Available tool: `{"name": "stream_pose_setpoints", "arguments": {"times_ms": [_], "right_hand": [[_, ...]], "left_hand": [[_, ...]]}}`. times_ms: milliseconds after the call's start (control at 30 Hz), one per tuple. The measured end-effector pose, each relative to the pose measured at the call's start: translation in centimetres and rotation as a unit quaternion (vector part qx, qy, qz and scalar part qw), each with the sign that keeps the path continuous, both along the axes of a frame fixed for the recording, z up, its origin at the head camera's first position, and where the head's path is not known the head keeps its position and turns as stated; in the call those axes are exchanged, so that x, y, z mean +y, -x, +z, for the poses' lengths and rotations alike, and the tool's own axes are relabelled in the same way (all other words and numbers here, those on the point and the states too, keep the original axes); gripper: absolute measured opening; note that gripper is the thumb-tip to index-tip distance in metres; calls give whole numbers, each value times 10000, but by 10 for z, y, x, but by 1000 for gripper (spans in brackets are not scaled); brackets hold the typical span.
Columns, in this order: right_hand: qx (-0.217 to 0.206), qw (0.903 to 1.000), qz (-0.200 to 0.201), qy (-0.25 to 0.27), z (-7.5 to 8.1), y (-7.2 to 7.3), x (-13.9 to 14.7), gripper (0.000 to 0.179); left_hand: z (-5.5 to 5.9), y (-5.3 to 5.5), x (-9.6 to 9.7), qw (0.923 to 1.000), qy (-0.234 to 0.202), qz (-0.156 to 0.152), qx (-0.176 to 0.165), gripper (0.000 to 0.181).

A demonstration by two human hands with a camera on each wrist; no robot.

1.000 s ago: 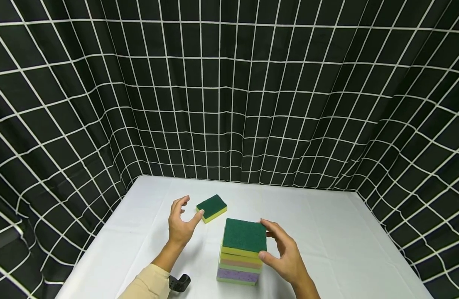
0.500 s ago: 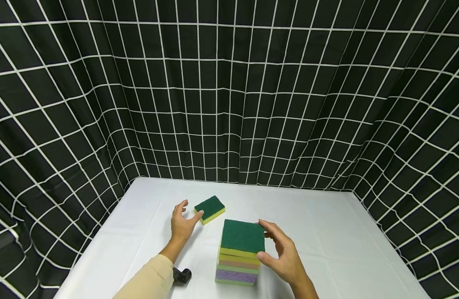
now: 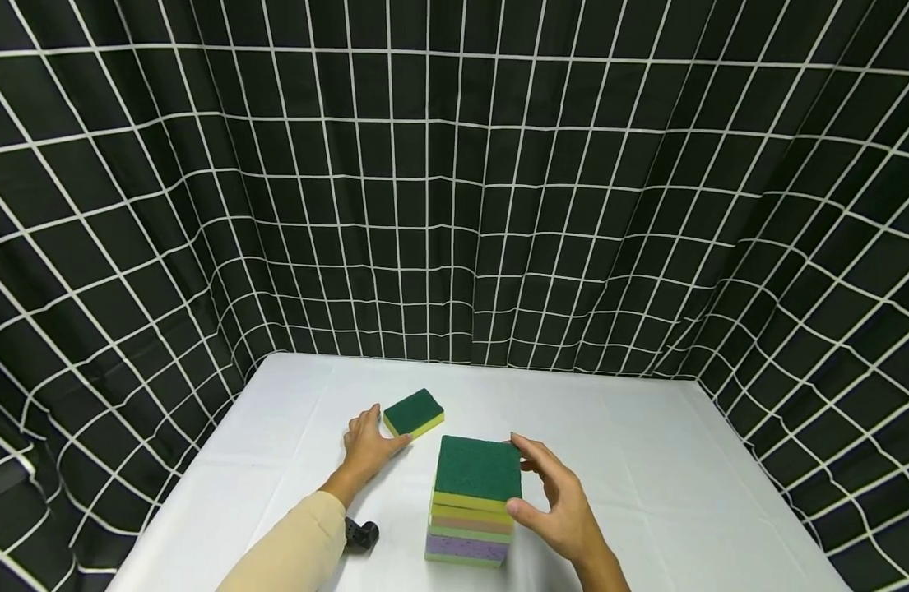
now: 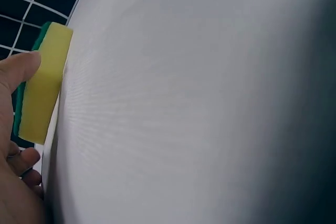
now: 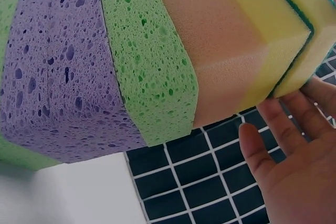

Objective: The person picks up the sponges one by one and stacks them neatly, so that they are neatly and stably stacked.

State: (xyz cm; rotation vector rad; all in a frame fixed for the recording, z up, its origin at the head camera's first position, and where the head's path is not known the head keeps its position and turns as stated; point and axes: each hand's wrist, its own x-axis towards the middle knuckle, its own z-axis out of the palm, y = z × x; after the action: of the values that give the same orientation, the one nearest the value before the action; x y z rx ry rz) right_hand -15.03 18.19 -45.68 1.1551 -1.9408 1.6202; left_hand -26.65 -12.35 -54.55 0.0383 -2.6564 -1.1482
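A loose sponge (image 3: 414,411), yellow with a dark green scouring top, lies flat on the white table. My left hand (image 3: 365,446) is at its near left end, thumb at the near corner and fingers beside the left corner. In the left wrist view the thumb overlaps the yellow side of the sponge (image 4: 47,85); whether the fingers press it cannot be told. A tall stack of sponges (image 3: 478,470) stands closer, topped by a green scouring face. My right hand (image 3: 561,501) rests at its upper right side, thumb by the front corner, fingertips touching near the back corner.
The stack shows yellow, peach, light green and purple layers (image 5: 68,72). A black device (image 3: 361,536) shows beside the left sleeve (image 3: 299,538). The white tablecloth (image 3: 646,460) ends at a black curtain with a white grid (image 3: 454,205).
My left hand has come down towards the loose sponge, with its thumb and fingers now lower around the near left end. The right hand and the stack hold their places.
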Motion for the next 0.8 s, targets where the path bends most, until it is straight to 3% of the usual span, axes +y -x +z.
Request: {"name": "stream_pose_setpoints", "arguments": {"times_ms": [333,800], "right_hand": [[-5,10000,-81,-22,0,-1,-1,76],[-36,9999,-122,5,-3,-1,-1,78]], "left_hand": [[-3,3,-1,9998,175,-1,-63,78],[-3,-10,-9,9956,-901,113,247,74]]}}
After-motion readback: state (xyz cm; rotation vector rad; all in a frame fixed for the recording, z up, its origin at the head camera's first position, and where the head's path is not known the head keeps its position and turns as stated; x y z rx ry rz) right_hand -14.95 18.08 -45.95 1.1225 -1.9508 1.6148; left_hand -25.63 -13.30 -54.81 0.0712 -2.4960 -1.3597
